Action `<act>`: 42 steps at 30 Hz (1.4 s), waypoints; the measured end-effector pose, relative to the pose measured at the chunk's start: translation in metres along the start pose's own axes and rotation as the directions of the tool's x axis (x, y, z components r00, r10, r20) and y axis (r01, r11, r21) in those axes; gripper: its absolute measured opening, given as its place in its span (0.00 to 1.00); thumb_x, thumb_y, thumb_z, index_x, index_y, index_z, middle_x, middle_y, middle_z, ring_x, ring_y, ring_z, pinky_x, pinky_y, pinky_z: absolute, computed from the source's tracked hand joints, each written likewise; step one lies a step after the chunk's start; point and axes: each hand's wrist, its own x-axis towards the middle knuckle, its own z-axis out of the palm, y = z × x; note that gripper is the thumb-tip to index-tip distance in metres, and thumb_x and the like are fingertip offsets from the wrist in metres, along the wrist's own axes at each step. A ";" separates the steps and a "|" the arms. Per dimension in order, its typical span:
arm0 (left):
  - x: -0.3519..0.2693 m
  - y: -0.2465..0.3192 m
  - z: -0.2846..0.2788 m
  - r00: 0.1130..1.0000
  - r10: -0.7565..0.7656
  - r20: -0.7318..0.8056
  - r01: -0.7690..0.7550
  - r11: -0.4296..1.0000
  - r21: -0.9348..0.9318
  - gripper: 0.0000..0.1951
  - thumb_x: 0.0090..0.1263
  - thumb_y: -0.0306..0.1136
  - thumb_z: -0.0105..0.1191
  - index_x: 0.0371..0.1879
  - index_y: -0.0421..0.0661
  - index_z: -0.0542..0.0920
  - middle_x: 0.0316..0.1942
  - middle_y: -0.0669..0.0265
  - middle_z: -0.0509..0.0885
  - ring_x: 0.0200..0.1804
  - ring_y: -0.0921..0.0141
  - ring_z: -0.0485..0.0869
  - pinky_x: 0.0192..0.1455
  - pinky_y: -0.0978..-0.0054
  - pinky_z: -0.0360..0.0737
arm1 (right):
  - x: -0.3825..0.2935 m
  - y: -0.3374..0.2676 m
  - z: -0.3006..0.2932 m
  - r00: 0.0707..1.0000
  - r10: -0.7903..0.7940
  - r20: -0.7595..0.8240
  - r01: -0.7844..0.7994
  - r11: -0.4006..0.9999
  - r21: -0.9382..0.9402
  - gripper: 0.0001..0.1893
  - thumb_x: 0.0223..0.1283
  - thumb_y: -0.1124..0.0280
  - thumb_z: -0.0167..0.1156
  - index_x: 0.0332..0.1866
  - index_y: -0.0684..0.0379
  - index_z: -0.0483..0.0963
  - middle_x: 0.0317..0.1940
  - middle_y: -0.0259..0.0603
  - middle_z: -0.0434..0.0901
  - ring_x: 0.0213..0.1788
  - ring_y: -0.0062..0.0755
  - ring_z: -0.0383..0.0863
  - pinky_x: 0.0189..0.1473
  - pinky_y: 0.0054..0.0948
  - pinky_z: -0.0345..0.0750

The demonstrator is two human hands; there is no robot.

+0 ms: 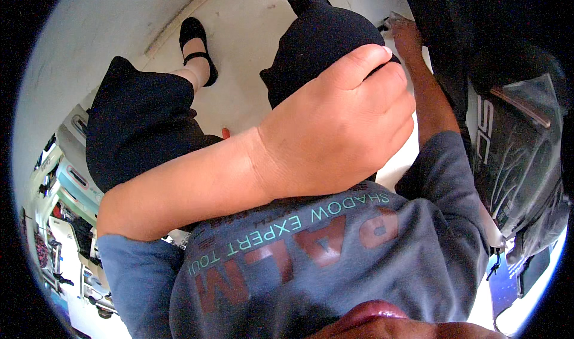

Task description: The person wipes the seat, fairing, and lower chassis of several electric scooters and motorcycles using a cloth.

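My left hand (341, 119) is close to the camera, its forearm crossing in front of my body from the left. The fingers are curled in with the thumb along the top; the palm faces away, so whatever may be inside is hidden. Further off at the upper right, my right hand (403, 27) is reached out beside dark material (432, 20). Clear plastic shows near its fingertips, but shadow hides whether they grip anything. Behind the left hand are my black-trousered legs (327, 47), bent and apart.
Black goods in clear plastic (515, 146) line the right side. A pale wall (76, 65) rises at the left above the light floor (237, 61). Plastic bins with handle slots (78, 177) stand at the left. My foot in a black strapped shoe (197, 52) rests on the floor.
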 end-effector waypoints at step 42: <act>0.010 0.013 0.011 0.998 0.056 0.009 -0.055 0.997 -0.051 0.12 0.56 0.39 0.52 0.29 0.44 0.83 0.34 0.66 0.81 0.47 0.64 0.78 0.65 0.63 0.70 | -0.060 -0.035 0.082 0.514 0.334 0.790 -0.309 -0.787 0.534 0.29 0.64 0.61 0.64 0.67 0.61 0.68 0.61 0.45 0.77 0.61 0.50 0.77 0.55 0.45 0.78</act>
